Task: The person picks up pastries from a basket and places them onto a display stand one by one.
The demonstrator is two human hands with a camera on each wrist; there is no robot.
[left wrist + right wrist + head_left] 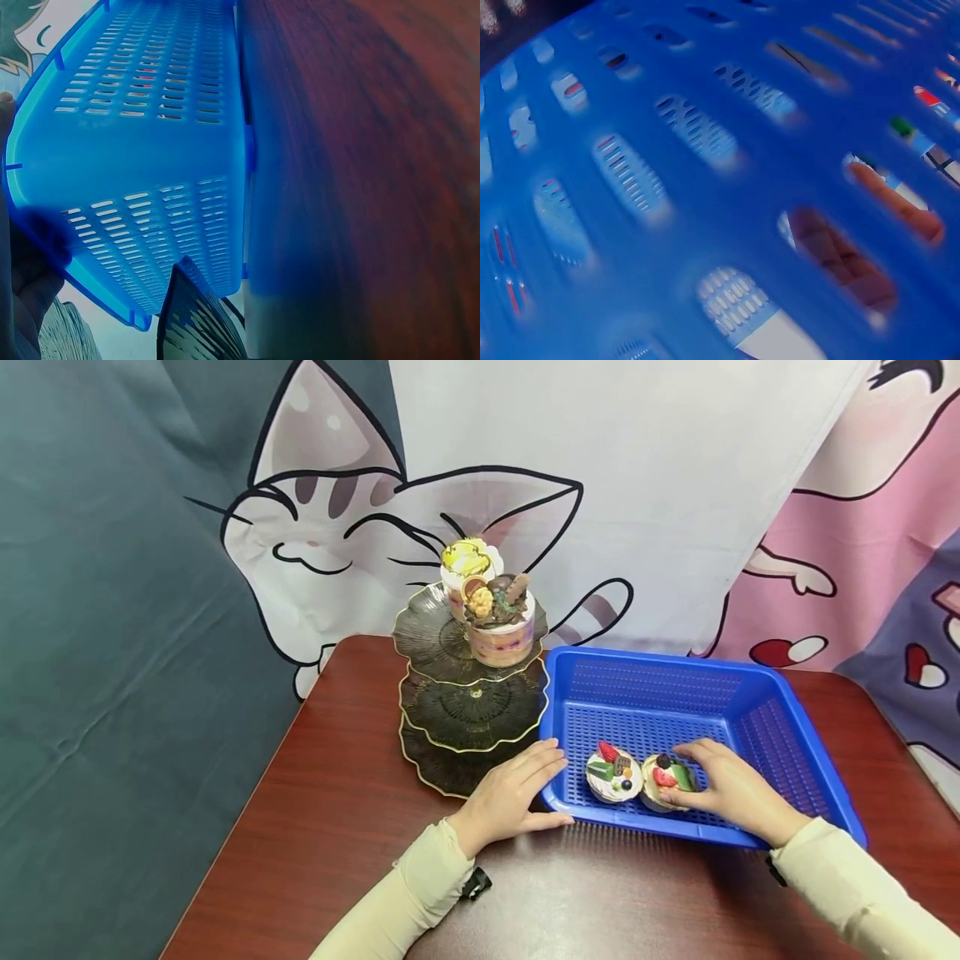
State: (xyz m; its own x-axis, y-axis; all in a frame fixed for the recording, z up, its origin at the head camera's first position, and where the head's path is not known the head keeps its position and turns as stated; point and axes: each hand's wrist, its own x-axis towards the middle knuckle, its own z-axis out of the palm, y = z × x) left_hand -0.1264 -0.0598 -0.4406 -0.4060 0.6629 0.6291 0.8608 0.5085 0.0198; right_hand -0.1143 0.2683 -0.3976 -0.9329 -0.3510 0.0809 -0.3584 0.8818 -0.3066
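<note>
Inside the blue plastic basket, two decorated cupcakes stand side by side near the front wall. The left cupcake has white cream, a strawberry and a chocolate piece. My right hand reaches over the front rim and holds the right cupcake, thumb in front and fingers behind. In the right wrist view, fingers show through slots of the basket wall, which hides most of the cupcake. My left hand rests on the basket's front left corner, fingers stretched along the left rim and thumb at the front rim.
Left of the basket stands a three-tier dark stand with gold scalloped edges, close to my left hand. Its top tier carries a chocolate-topped dessert cup and a yellow-topped dessert cup. Beneath lies a reddish-brown table, with a cartoon-printed cloth behind.
</note>
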